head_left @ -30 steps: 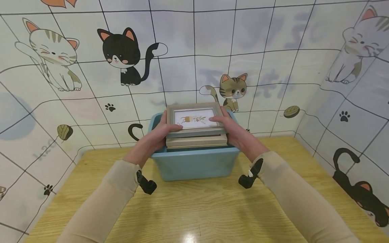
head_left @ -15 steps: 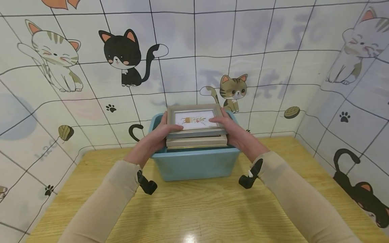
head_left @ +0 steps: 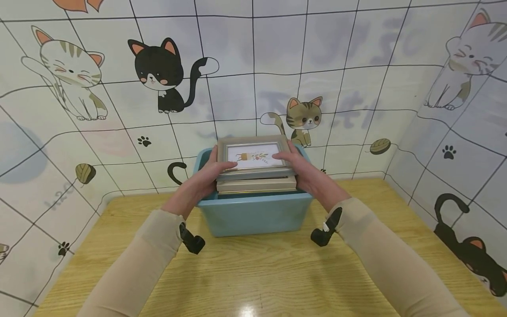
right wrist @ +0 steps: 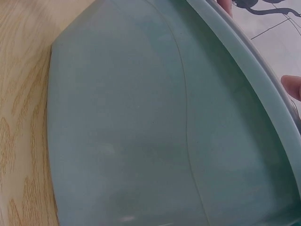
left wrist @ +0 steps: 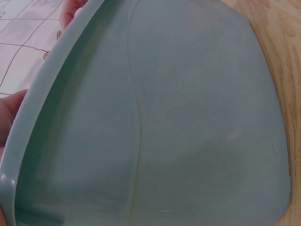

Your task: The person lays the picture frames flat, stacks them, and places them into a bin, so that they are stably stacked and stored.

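Note:
A picture frame (head_left: 255,155) with a plant drawing behind its pane lies face up on a second, cream frame (head_left: 256,184). Both sit at the top of a blue plastic bin (head_left: 255,215), level with or above its rim. My left hand (head_left: 207,174) grips the left side of the stack, thumb over the lower left corner of the top frame. On the opposite side my right hand (head_left: 305,169) holds it, thumb laid across the pane's right part. The other fingers go down inside the bin, mostly hidden. Both wrist views show chiefly the bin wall (left wrist: 202,117).
The bin stands on a wood-grain table (head_left: 253,273) close to the back wall. Wall sheeting with cartoon cats (head_left: 158,72) and grid lines surrounds the table at the back and both sides. Black wrist cameras (head_left: 192,240) hang under both sleeves.
Almost nothing differs. My left thumb has shifted slightly on the top frame; the frames, the bin and my right hand stay in place.

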`<state>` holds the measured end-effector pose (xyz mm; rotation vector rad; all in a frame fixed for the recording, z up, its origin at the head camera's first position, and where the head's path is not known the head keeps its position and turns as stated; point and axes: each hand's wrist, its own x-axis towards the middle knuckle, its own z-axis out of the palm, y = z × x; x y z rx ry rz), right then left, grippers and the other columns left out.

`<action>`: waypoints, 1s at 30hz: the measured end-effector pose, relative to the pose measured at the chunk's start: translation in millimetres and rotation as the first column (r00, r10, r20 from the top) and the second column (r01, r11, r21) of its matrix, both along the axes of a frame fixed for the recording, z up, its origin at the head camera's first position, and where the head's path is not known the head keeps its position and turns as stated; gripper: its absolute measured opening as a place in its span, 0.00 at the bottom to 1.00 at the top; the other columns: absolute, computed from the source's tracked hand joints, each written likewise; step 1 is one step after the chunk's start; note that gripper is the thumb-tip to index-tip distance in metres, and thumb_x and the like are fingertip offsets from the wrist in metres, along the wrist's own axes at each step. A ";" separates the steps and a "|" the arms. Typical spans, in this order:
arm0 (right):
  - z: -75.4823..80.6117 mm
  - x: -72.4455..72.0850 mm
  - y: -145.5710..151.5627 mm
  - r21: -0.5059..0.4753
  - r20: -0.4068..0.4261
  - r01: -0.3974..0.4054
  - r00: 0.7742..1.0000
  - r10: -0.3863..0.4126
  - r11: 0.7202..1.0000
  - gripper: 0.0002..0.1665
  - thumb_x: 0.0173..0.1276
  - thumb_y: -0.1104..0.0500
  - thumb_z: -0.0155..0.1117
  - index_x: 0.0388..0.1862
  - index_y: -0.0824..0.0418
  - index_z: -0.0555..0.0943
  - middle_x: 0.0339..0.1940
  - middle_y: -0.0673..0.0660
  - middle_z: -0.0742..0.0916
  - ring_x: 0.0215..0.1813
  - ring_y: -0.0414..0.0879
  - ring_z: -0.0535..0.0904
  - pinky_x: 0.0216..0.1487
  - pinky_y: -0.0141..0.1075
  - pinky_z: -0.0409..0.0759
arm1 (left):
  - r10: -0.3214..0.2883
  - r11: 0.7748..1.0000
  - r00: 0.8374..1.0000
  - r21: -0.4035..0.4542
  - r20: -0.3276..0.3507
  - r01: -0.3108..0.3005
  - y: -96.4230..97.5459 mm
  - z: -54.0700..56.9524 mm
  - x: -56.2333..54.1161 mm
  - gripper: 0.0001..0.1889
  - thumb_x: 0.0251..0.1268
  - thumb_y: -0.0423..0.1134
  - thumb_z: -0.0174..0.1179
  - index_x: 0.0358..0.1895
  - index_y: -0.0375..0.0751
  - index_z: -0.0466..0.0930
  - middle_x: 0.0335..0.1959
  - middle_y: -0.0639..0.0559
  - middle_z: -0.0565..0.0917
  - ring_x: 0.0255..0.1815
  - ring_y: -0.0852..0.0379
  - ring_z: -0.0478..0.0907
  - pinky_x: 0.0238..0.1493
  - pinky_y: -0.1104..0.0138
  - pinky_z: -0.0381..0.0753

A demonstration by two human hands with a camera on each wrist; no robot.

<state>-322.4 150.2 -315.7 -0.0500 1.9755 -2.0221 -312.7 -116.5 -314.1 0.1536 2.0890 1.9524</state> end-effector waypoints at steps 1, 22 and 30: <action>0.1 0.4 0.3 0.005 -0.001 0.002 1.000 -0.002 1.000 0.61 0.72 0.47 0.62 0.83 0.32 0.28 0.85 0.52 0.38 0.79 0.57 0.43 0.77 0.58 0.44 | 0.004 1.000 1.000 -0.004 0.006 -0.004 0.2 -0.2 0.1 0.55 0.72 0.40 0.60 0.82 0.63 0.20 0.83 0.49 0.33 0.81 0.45 0.38 0.79 0.47 0.40; 1.6 -0.5 -0.3 -0.005 -0.003 0.013 1.000 -0.013 1.000 0.58 0.74 0.49 0.59 0.85 0.36 0.30 0.85 0.54 0.41 0.79 0.56 0.44 0.78 0.56 0.44 | -0.019 0.998 0.998 0.059 0.054 0.016 2.2 -1.1 -1.9 0.51 0.78 0.39 0.55 0.82 0.63 0.19 0.83 0.49 0.35 0.81 0.45 0.41 0.78 0.46 0.45; 1.2 0.3 -0.2 -0.029 -0.014 -0.023 1.000 0.022 0.999 0.58 0.74 0.49 0.59 0.84 0.36 0.29 0.84 0.53 0.35 0.82 0.58 0.34 0.77 0.61 0.33 | -0.019 0.996 0.997 0.090 0.077 0.012 0.8 0.2 -1.1 0.51 0.78 0.40 0.55 0.81 0.65 0.19 0.83 0.47 0.35 0.81 0.42 0.43 0.77 0.40 0.45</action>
